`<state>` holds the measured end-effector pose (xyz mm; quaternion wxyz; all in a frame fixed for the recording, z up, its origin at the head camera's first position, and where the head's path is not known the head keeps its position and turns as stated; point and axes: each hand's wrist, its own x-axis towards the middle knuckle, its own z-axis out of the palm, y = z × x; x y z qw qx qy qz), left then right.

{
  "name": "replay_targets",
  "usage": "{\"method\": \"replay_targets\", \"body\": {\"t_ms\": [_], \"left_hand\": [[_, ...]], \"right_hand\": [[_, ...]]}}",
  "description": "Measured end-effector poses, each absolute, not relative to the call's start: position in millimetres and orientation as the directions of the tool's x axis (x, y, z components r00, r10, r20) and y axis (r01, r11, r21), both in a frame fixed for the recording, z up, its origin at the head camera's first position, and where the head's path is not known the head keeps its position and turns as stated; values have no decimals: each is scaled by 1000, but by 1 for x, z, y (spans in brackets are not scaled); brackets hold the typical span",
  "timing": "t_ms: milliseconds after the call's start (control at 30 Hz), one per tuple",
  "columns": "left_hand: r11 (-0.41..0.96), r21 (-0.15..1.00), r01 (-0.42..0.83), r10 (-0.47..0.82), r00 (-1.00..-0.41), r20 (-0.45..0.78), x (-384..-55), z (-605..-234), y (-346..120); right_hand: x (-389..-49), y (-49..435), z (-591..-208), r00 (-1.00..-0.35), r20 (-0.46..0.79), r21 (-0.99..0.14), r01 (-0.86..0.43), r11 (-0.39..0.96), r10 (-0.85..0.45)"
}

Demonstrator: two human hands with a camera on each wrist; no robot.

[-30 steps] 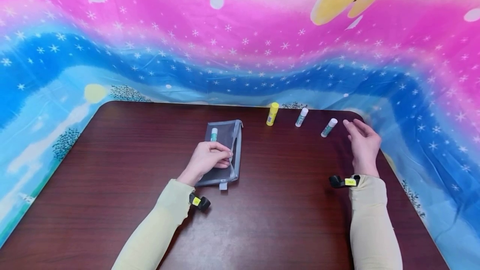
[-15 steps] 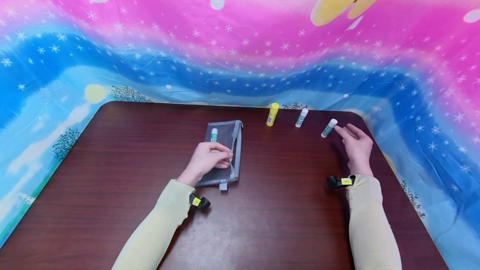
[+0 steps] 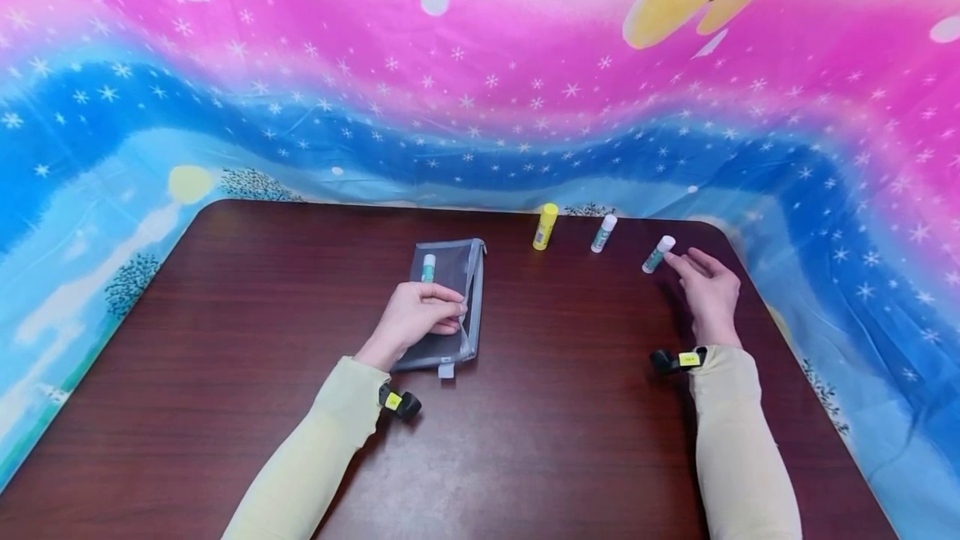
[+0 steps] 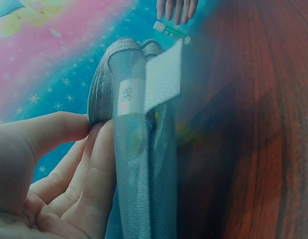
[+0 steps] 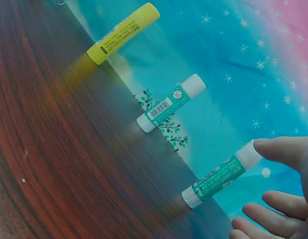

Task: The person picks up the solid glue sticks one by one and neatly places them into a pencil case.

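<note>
My left hand (image 3: pixel 420 317) pinches the zipped edge of a grey mesh zipper pouch (image 3: pixel 438 346) between thumb and fingers, holding its mouth a little apart. A green-and-white glue stick (image 3: pixel 428 267) shows at the pouch's far part, its lower end hidden by the hand. In the left wrist view the pouch (image 4: pixel 131 184) has a white side tag (image 4: pixel 164 77). My right hand (image 3: pixel 708 286) is beside the rightmost standing green glue stick (image 3: pixel 657 255). In the right wrist view its thumb (image 5: pixel 281 149) is right at the white cap, with the other fingers (image 5: pixel 276 214) relaxed and apart from the stick.
Another green-and-white glue stick (image 3: pixel 603 234) and a yellow glue stick (image 3: pixel 545 227) stand upright to the left, near the back edge of the dark wooden table (image 3: pixel 525 440). A patterned cloth (image 3: pixel 480 107) hangs around the table's back and sides.
My right hand has moved left, from a gap to the right of the rightmost glue stick up to its cap. The left hand and the pouch have stayed in place.
</note>
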<state>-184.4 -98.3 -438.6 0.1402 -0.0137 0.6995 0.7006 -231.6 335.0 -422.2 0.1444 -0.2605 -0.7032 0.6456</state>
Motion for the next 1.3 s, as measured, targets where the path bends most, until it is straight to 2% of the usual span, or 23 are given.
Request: {"method": "replay_targets", "body": {"t_ms": [233,967,1300], "left_hand": [[21,976,-217,179,-959,-218,-184,-438,-98],[38,977,-207,184,-960,-211,-184,-439,-99],[52,977,-205,179,-961,-211,-183,-440,-98]], "right_hand": [[-238,334,-429,-835,-148,-978,205,50,529],[-255,332,-445,-854,-117,-933,269,238,508],[-257,333,-447,-852,-114,-940,259,221,512]]}}
